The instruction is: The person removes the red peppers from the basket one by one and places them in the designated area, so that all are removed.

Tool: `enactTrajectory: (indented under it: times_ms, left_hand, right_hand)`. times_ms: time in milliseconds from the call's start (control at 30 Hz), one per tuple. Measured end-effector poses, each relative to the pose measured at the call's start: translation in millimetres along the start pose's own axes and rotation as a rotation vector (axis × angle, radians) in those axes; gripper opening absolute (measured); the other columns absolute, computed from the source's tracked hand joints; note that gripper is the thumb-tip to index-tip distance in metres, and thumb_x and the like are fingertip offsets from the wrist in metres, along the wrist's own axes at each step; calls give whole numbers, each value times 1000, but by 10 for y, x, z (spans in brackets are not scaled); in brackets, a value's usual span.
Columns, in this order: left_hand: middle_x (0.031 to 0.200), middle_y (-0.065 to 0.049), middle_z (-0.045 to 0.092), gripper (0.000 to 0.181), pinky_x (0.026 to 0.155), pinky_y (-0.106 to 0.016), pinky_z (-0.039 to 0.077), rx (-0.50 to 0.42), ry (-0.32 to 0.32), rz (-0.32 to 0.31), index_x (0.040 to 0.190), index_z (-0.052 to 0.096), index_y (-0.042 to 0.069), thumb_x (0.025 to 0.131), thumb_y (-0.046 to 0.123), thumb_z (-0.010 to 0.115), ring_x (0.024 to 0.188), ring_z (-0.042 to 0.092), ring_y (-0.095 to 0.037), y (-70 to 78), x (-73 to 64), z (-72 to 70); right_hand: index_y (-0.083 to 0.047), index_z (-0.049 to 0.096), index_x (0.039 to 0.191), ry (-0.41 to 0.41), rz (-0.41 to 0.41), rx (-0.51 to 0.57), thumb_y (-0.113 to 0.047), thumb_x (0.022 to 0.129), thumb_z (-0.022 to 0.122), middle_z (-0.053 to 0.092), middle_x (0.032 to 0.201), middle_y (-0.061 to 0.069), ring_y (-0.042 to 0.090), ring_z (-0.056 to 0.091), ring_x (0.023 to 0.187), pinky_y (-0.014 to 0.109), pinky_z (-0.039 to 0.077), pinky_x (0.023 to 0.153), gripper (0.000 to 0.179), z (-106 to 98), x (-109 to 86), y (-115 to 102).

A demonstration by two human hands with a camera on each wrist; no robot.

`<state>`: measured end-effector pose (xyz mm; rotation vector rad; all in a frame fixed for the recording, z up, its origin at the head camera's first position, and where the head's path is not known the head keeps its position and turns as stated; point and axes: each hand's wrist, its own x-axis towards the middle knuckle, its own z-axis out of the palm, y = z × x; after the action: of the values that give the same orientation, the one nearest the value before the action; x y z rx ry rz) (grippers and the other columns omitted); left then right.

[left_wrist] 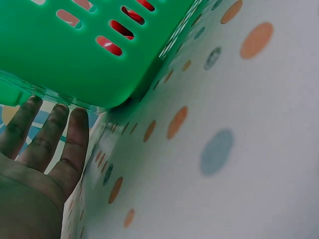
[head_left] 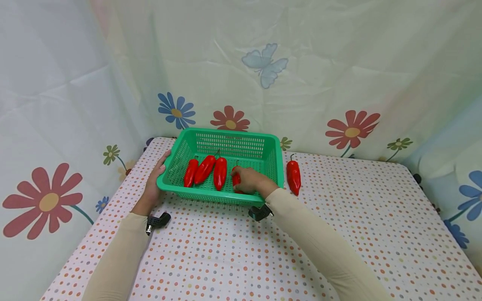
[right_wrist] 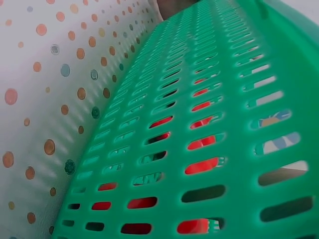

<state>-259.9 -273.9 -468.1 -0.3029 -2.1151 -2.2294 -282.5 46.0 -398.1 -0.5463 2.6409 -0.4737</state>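
Note:
A green plastic basket (head_left: 226, 195) with slotted walls stands on the table. In it lie 3 long red peppers (head_left: 220, 173) toward the left and middle. My right hand (head_left: 251, 180) reaches over the front rim and grips another red pepper (head_left: 236, 177) near the basket floor, its fingers partly covering it. My left hand (head_left: 153, 184) is at the basket's left end. In the left wrist view, its straight fingers (left_wrist: 72, 149) touch the basket's outside under the rim. The right wrist view shows the slotted wall (right_wrist: 189, 124) with red behind it; the right hand's grip is hidden there.
One more red pepper (head_left: 293, 177) lies on the table just right of the basket. A dotted cloth (head_left: 211, 251) covers the table. Behind the basket hangs a flowered curtain (head_left: 301, 96), and similar curtains flank both sides.

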Motion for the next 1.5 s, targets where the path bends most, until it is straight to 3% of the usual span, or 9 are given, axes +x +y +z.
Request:
enactTrajectory:
  times_ms: [267, 667, 800, 1067, 1500]
  left_hand:
    - [166, 1, 10, 56, 118, -60, 14, 10, -8, 6, 158, 20, 31, 102, 36, 27, 149, 13, -29, 2, 3, 0]
    - [166, 1, 11, 56, 118, -60, 14, -12, -18, 11, 158, 19, 31, 102, 34, 25, 150, 13, -30, 5, -2, 23]
    - [166, 0, 9, 56, 119, -60, 12, -17, -21, 16, 158, 18, 29, 103, 33, 25, 150, 11, -30, -2, 0, 36]
    - [166, 2, 10, 56, 118, -61, 13, 10, -24, 23, 158, 19, 30, 103, 35, 26, 151, 11, -31, -47, 24, 37]
    - [166, -1, 10, 57, 118, -61, 14, 0, -11, 16, 159, 16, 25, 103, 35, 26, 150, 12, -31, -30, -22, 1]
  right_hand:
    - [-12, 56, 132, 47, -22, -14, -21, 93, 67, 62, 121, 13, 26, 55, 108, 40, 48, 96, 42, -8, -14, 7]
    - [-13, 58, 125, 221, -90, 112, -11, 90, 65, 64, 107, 13, 26, 54, 100, 32, 53, 72, 36, -43, -35, 46]
    - [-15, 59, 125, 274, -100, 159, -11, 89, 64, 67, 100, 12, 29, 53, 106, 34, 55, 73, 37, -70, -72, 43]
    - [-15, 56, 126, 388, -146, 271, -12, 88, 65, 56, 123, 14, 30, 53, 110, 37, 58, 75, 39, -186, -250, 110]
    - [-15, 53, 130, 411, -146, 383, -12, 94, 60, 56, 123, 15, 32, 57, 103, 34, 55, 67, 37, -459, -487, 319]
